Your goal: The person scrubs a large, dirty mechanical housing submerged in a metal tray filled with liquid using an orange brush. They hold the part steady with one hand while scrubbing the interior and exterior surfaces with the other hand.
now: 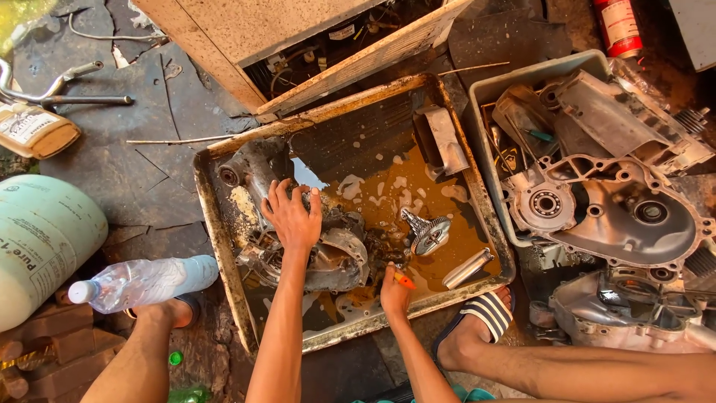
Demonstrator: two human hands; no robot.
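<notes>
Left hand spread, steadying grimy grey metal engine casing in rusty wash tray | right hand pinching orange-handled tool | risk: slick casing slips, splashing brown liquid

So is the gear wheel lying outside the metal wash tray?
No, the gear wheel sits inside the rusty metal tray, in the brown liquid right of the right hand.

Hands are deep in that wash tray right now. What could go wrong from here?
1. The left hand presses on the greasy grey engine casing; it may slip on the wet metal.
2. The small toothed steel gear sits loose in the brown liquid and could get knocked.
3. The rusty metal tray edge is close to the sandalled foot; splashes are likely.
</notes>
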